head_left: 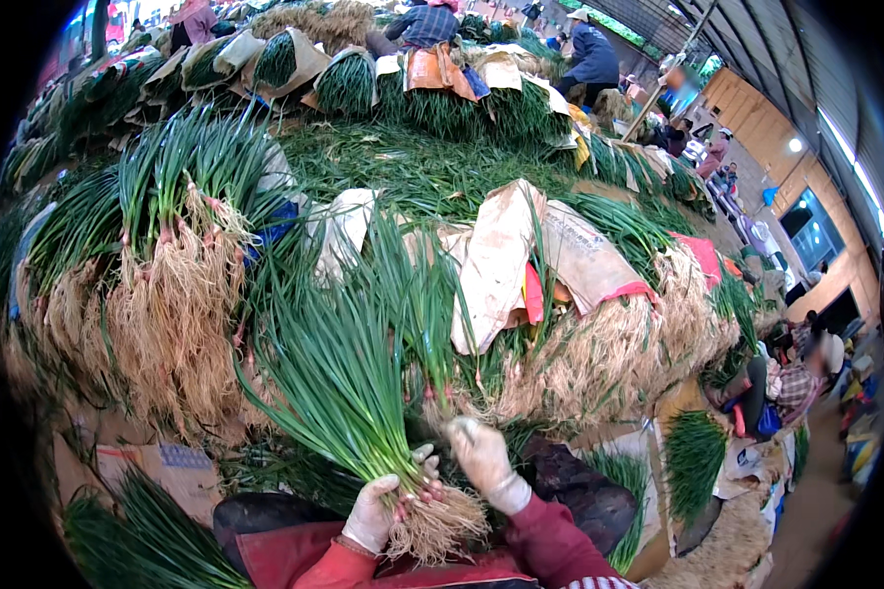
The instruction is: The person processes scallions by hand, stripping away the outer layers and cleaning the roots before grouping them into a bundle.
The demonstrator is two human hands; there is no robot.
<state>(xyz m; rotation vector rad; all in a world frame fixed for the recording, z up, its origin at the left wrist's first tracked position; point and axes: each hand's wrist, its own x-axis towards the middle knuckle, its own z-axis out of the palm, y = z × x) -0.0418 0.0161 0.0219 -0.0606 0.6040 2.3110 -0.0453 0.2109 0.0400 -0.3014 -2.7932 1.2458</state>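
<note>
My left hand (371, 512), in a pale glove, is wrapped round the lower end of a bunch of spring onions (349, 383). Their long green leaves fan up and to the left. Pinkish bulbs and a tuft of tan roots (440, 525) stick out below the grip. To the right, my right hand (483, 456), also gloved, is raised with its fingers curled closed. A few more spring onions (430, 339) stand just beyond it, their blurred root ends beside its fingertips. Whether the fingers pinch them cannot be made out.
Heaped spring onions with hanging roots (182, 314) rise ahead on the left. Another heap (599, 363) on the right is partly covered by sacks (501, 260). Loose bundles (695, 461) lie low on the right, near a seated person (796, 383). Other people work among rows farther back.
</note>
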